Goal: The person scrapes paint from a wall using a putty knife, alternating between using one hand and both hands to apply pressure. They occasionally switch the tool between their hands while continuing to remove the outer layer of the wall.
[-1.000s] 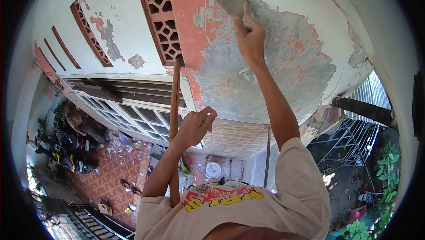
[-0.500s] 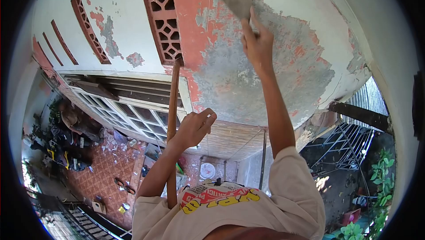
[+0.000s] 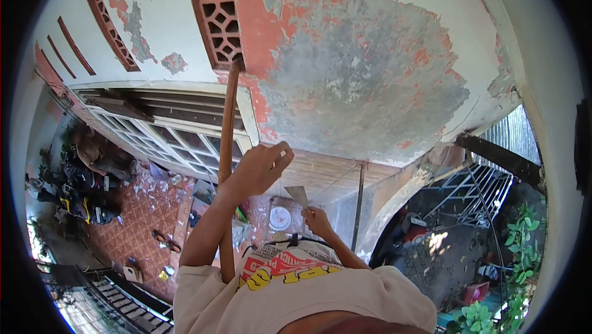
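My right hand (image 3: pixel 317 221) is closed around the handle of a putty knife (image 3: pixel 297 195), low in front of my chest and apart from the wall. Its broad, greyish blade points up and left. My left hand (image 3: pixel 258 169) is raised beside a long wooden pole (image 3: pixel 228 124), with the forearm crossing against the pole. The fingers of that hand are loosely bent, thumb apart, with nothing seen in them. Ahead stands a wall (image 3: pixel 364 81) with a large scraped grey patch, edged by red and white peeling paint.
Left of the patch are a patterned vent block (image 3: pixel 219 20) and a louvred window (image 3: pixel 179 140). Far below, paint flakes litter a tiled floor (image 3: pixel 139 220), near a person (image 3: pixel 92 152) and a motorcycle (image 3: pixel 83 201). A dark beam (image 3: pixel 499 158) juts out at right.
My right hand has come down from high on the wall to chest height, still holding the putty knife. My left hand stays by the pole. The view has shifted slightly.
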Demonstrator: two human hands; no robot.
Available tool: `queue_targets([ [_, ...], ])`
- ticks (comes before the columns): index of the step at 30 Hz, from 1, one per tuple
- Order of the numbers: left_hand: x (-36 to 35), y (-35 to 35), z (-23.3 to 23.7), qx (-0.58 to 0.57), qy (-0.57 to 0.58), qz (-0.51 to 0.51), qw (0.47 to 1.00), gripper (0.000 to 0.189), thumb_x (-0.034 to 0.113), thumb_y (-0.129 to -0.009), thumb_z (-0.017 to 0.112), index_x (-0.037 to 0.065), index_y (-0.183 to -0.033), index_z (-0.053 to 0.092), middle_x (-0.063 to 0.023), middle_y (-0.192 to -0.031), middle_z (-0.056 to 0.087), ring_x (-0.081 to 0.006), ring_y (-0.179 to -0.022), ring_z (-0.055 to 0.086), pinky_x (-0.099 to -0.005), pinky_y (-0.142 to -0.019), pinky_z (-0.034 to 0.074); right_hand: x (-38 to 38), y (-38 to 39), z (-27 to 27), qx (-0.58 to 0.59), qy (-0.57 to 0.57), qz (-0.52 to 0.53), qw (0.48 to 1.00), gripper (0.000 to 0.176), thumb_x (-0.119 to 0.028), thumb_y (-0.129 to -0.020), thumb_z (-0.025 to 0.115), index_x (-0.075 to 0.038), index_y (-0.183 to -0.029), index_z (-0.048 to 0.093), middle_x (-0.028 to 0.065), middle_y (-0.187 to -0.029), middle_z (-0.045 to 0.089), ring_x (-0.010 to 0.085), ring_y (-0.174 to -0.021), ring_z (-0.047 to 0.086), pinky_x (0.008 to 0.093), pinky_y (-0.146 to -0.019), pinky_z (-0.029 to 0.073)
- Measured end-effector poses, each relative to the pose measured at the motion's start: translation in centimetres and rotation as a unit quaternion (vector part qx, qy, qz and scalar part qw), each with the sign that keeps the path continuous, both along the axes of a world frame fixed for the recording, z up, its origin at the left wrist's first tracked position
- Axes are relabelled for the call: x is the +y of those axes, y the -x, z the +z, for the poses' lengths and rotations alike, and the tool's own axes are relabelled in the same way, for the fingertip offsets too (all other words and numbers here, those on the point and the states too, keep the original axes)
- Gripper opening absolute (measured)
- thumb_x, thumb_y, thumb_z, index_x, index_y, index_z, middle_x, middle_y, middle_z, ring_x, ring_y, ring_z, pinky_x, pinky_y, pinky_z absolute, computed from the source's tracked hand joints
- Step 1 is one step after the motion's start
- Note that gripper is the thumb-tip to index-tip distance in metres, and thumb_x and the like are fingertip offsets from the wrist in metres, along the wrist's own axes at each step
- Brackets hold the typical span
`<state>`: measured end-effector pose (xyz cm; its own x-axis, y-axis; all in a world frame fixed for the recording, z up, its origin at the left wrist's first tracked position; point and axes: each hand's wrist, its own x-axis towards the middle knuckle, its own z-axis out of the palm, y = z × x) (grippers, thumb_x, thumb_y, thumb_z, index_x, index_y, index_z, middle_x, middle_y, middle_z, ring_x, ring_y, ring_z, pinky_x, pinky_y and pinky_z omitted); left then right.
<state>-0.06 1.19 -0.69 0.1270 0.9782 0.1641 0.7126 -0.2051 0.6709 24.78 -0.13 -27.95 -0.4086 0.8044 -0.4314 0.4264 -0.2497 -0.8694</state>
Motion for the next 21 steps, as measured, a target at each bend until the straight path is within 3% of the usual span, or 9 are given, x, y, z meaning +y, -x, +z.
queue_targets([
  [1, 0.0, 0.0, 0.0, -0.011, 0.011, -0.005, 1.0, 0.027, 0.028, -0.103, 0.052, 0.002, -0.103, 0.062, -0.0139, -0.064, 0.067, -0.0276, -0.062, 0.069, -0.0375, -0.06, 0.052, -0.9, -1.0, -1.2, -0.015, 0.024, 0.012, 1.0, 0.032, -0.033, -0.097, 0.065, -0.002, -0.089, 0.062, 0.0052, -0.062, 0.058, 0.0168, -0.048, 0.054, 0.0368, -0.045, 0.041],
  [4, -0.1, 0.0, 0.4, -0.003, 0.029, -0.014, 0.999, 0.025, 0.026, -0.103, 0.052, 0.003, -0.104, 0.061, -0.0129, -0.064, 0.067, -0.0283, -0.061, 0.069, -0.0386, -0.06, 0.049, -2.2, -3.2, -3.4, -0.09, -0.184, 0.062, 0.977, 0.035, -0.033, -0.1, 0.057, 0.0, -0.091, 0.06, 0.0137, -0.063, 0.061, 0.032, -0.056, 0.061, 0.0454, -0.054, 0.045],
  [5, -0.3, -0.1, 0.9, 0.007, 0.011, -0.015, 1.0, 0.023, 0.024, -0.102, 0.053, 0.003, -0.104, 0.061, -0.0128, -0.063, 0.066, -0.0295, -0.061, 0.068, -0.0397, -0.06, 0.048, -2.3, -4.2, -3.0, -0.134, -0.172, 0.079, 0.973, 0.035, -0.033, -0.103, 0.051, 0.0, -0.095, 0.056, 0.0197, -0.069, 0.064, 0.0421, -0.067, 0.063, 0.0489, -0.06, 0.045],
  [6, -0.1, -0.1, 0.8, -0.033, 0.056, -0.014, 0.998, 0.022, 0.023, -0.102, 0.053, 0.003, -0.105, 0.061, -0.0135, -0.064, 0.066, -0.0305, -0.06, 0.067, -0.0401, -0.059, 0.047, -2.2, -4.7, -2.0, -0.128, -0.146, 0.078, 0.978, 0.033, -0.034, -0.103, 0.05, -0.003, -0.098, 0.056, 0.0188, -0.072, 0.066, 0.0422, -0.073, 0.064, 0.0514, -0.067, 0.043],
  [8, -0.2, -0.4, 0.6, -0.057, 0.064, -0.003, 0.996, 0.02, 0.022, -0.101, 0.054, 0.004, -0.102, 0.06, -0.0146, -0.06, 0.062, -0.0335, -0.058, 0.065, -0.0445, -0.059, 0.047, -1.9, -6.1, -2.8, -0.188, -0.248, 0.109, 0.944, 0.028, -0.033, -0.103, 0.05, -0.006, -0.102, 0.056, 0.0181, -0.076, 0.067, 0.0414, -0.082, 0.064, 0.0555, -0.077, 0.038],
  [11, -0.3, -0.4, 0.8, -0.018, 0.067, -0.007, 0.998, 0.022, 0.023, -0.101, 0.053, 0.003, -0.104, 0.061, -0.0155, -0.062, 0.064, -0.0324, -0.06, 0.067, -0.0429, -0.06, 0.049, -1.2, -7.9, -4.9, -0.255, -0.286, 0.091, 0.919, 0.025, -0.032, -0.103, 0.051, -0.008, -0.104, 0.055, 0.0151, -0.081, 0.069, 0.0387, -0.09, 0.064, 0.058, -0.083, 0.032],
  [15, -0.3, -0.3, 0.8, -0.036, 0.085, -0.006, 0.996, 0.022, 0.021, -0.101, 0.054, 0.002, -0.109, 0.06, -0.0139, -0.064, 0.066, -0.0279, -0.057, 0.065, -0.0389, -0.057, 0.045, -0.4, -9.6, -4.8, -0.24, -0.156, 0.045, 0.957, 0.034, -0.036, -0.104, 0.047, -0.004, -0.098, 0.055, 0.0182, -0.083, 0.07, 0.0434, -0.085, 0.067, 0.0562, -0.079, 0.045],
  [18, -0.3, -0.4, 0.8, -0.028, 0.079, 0.001, 0.997, 0.021, 0.022, -0.101, 0.054, 0.001, -0.104, 0.06, -0.0188, -0.067, 0.066, -0.0339, -0.059, 0.066, -0.0433, -0.06, 0.048, -0.5, -10.1, -5.0, -0.241, -0.121, 0.064, 0.961, 0.031, -0.035, -0.103, 0.05, -0.004, -0.108, 0.054, 0.0241, -0.097, 0.07, 0.0488, -0.096, 0.064, 0.0681, -0.087, 0.04],
  [21, -0.3, -0.3, 0.6, -0.016, 0.088, 0.007, 0.996, 0.022, 0.022, -0.101, 0.054, 0.002, -0.109, 0.06, -0.0149, -0.066, 0.066, -0.0278, -0.057, 0.065, -0.0398, -0.058, 0.046, -1.0, -9.0, -3.9, -0.157, -0.1, 0.015, 0.982, 0.03, -0.031, -0.102, 0.053, -0.001, -0.101, 0.058, 0.021, -0.086, 0.069, 0.0399, -0.087, 0.067, 0.052, -0.08, 0.048],
])
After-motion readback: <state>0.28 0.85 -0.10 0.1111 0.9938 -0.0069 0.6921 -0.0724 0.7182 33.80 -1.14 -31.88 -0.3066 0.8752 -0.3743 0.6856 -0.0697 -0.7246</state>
